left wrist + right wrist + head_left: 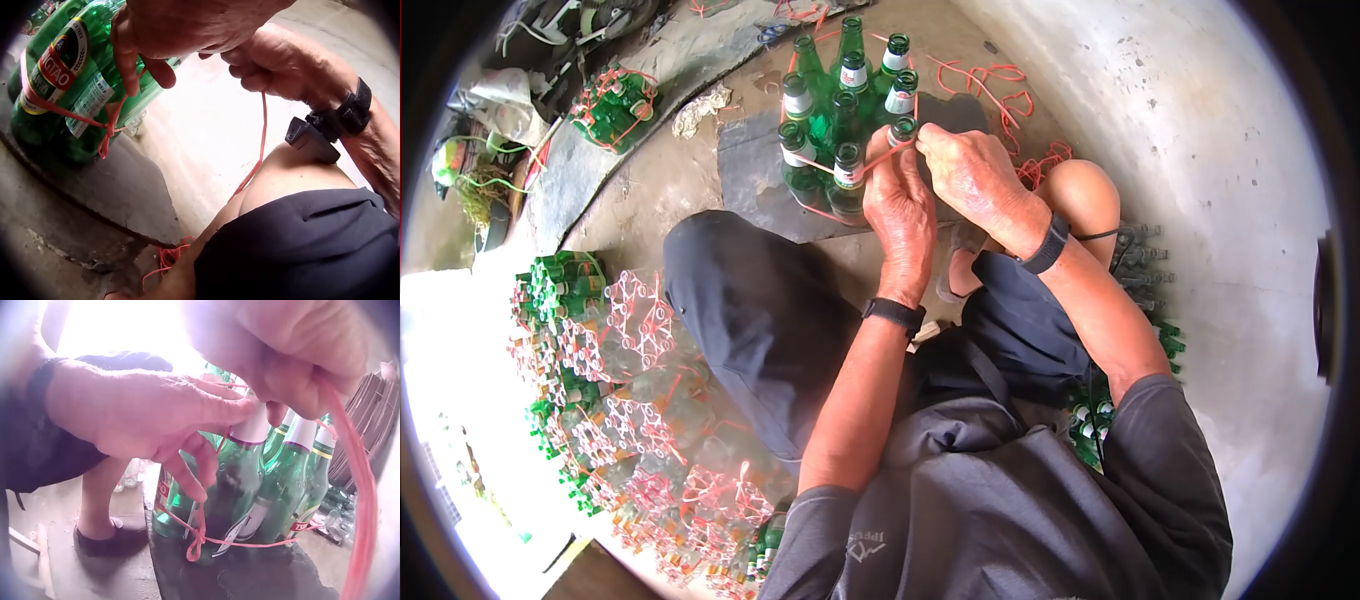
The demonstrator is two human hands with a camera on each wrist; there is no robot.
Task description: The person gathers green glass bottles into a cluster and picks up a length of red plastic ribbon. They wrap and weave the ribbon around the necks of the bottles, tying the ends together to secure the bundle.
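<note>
A cluster of green beer bottles [845, 110] with white neck labels stands upright, circled by red plastic string at the necks and low on the bodies. The lower loop has a knot [199, 537] at the bottles' side, from which string climbs to my left hand [897, 205]. That hand pinches the string beside the nearest bottle neck [250, 428], its fingers bent. Close by on the right, my right hand [980, 175] grips the string with curled fingers; a long red tail [359, 506] hangs from it. Part of the near neck is hidden behind the hands.
Loose red string [1010, 95] lies on the floor by the wall [1180, 130]. Another tied bottle bundle [615, 108] stands at the back left. Many string-bound bottles [630, 410] fill the left side. A dark slab [745, 165] lies under the cluster, near the person's knees.
</note>
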